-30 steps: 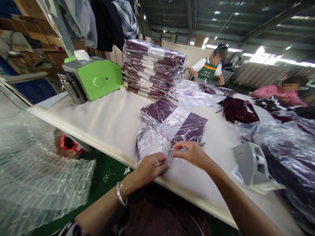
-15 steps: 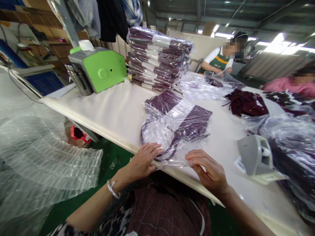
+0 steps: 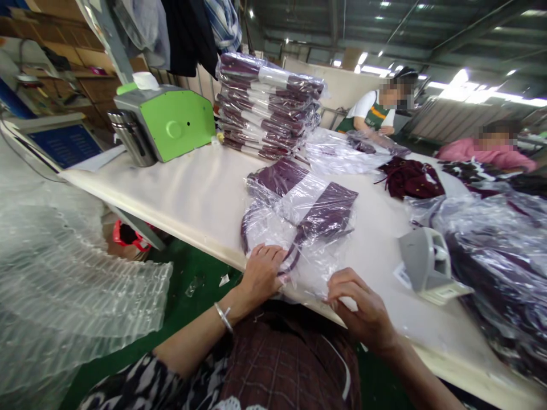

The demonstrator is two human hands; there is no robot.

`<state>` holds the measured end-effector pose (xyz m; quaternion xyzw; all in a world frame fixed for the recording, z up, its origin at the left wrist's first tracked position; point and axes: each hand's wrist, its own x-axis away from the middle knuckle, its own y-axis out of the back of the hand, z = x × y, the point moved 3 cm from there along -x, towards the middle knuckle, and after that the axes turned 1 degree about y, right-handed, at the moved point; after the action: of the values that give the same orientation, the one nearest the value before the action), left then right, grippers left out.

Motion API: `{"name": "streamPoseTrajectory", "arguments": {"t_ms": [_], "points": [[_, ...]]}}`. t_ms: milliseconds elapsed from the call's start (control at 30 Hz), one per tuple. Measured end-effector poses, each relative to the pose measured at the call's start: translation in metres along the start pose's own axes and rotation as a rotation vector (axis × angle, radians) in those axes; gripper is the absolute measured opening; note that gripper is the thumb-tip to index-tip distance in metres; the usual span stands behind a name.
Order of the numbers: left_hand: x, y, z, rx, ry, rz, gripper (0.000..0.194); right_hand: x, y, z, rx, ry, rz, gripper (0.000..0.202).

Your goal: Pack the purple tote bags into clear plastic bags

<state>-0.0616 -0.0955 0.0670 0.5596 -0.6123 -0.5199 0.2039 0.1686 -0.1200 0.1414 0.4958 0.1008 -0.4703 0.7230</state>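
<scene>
The heap of bagged garments (image 3: pixel 508 267) runs off the right edge, its far side cut off

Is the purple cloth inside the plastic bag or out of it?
Inside: the purple cloth shows through the clear plastic bag covering it on the table.

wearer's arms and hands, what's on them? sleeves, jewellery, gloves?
No gloves. The left hand is bare, with a thin silver bangle at the wrist; a black-and-white patterned sleeve starts near the elbow. The right hand and its forearm are bare, no jewellery visible.
</scene>
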Motion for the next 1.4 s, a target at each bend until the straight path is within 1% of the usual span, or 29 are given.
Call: {"name": "streamPoseTrajectory", "arguments": {"t_ms": [67,133,200,233,300,400,500,567,600,667,700,767,833,900,933,1000,1067,1167,1233,1267,1333,1367,1400], "points": [[-0.005,-0.008,-0.003,-0.052,-0.001,0.007,0.052,-0.005,-0.001,-0.004,0.027,-0.061,0.009,0.019],[-0.007,-0.013,-0.003,-0.093,0.0,0.01,0.051,-0.01,-0.001,-0.007,0.05,-0.099,0.055,0.018],[-0.007,-0.015,-0.002,-0.114,-0.003,0.009,0.049,-0.015,0.001,-0.008,0.035,-0.086,0.104,0.008],[-0.006,-0.015,-0.002,-0.118,-0.005,0.009,0.048,-0.017,0.003,-0.008,0.013,-0.073,0.12,0.012],[-0.004,-0.014,0.001,-0.124,0.004,0.006,0.043,-0.019,0.006,-0.008,-0.047,-0.065,0.137,0.019],[0.0,-0.01,0.01,-0.153,0.029,-0.008,0.032,-0.018,0.008,-0.008,-0.194,-0.087,0.185,0.015],[0.007,-0.006,0.022,-0.181,0.011,-0.027,0.022,-0.019,0.007,-0.009,-0.316,-0.167,0.249,0.014],[0.011,-0.003,0.028,-0.151,-0.033,0.01,0.018,-0.031,0.005,-0.013,-0.322,-0.245,0.232,0.017],[0.013,0.0,0.031,-0.114,-0.052,0.045,0.016,-0.04,0.003,-0.018,-0.313,-0.289,0.191,0.019],[0.015,0.007,0.037,0.01,-0.056,0.116,0.017,-0.067,-0.003,-0.034,-0.305,-0.386,0.065,0.022],[0.015,0.012,0.04,0.099,-0.033,0.139,0.021,-0.083,-0.008,-0.046,-0.306,-0.438,-0.004,0.024],[0.015,0.022,0.048,0.301,0.067,0.166,0.028,-0.114,-0.025,-0.077,-0.295,-0.523,-0.107,0.026],[0.014,0.032,0.057,0.461,0.212,0.19,0.031,-0.138,-0.048,-0.113,-0.254,-0.566,-0.135,0.024],[0.012,0.038,0.066,0.532,0.337,0.238,0.035,-0.151,-0.073,-0.148,-0.196,-0.589,-0.089,0.02],[0.009,0.04,0.07,0.547,0.37,0.267,0.039,-0.153,-0.085,-0.162,-0.174,-0.601,-0.06,0.019],[-0.002,0.042,0.078,0.583,0.395,0.306,0.047,-0.15,-0.103,-0.184,-0.146,-0.629,-0.03,0.018],[-0.023,0.043,0.087,0.627,0.405,0.294,0.052,-0.142,-0.112,-0.195,-0.141,-0.634,-0.047,0.02],[-0.072,0.038,0.101,0.673,0.38,0.221,0.048,-0.133,-0.114,-0.199,-0.164,-0.615,-0.088,0.025],[-0.109,0.028,0.107,0.723,0.332,0.231,0.045,-0.13,-0.114,-0.2,-0.186,-0.611,-0.116,0.027],[-0.126,0.021,0.108,0.767,0.315,0.272,0.046,-0.129,-0.114,-0.2,-0.196,-0.613,-0.13,0.029],[-0.152,0.006,0.109,0.864,0.297,0.401,0.051,-0.127,-0.114,-0.202,-0.217,-0.611,-0.143,0.031],[-0.162,-0.001,0.109,0.904,0.292,0.457,0.055,-0.126,-0.114,-0.202,-0.226,-0.605,-0.146,0.032],[-0.169,-0.007,0.109,0.931,0.293,0.485,0.057,-0.126,-0.115,-0.203,-0.231,-0.596,-0.151,0.032]]}}
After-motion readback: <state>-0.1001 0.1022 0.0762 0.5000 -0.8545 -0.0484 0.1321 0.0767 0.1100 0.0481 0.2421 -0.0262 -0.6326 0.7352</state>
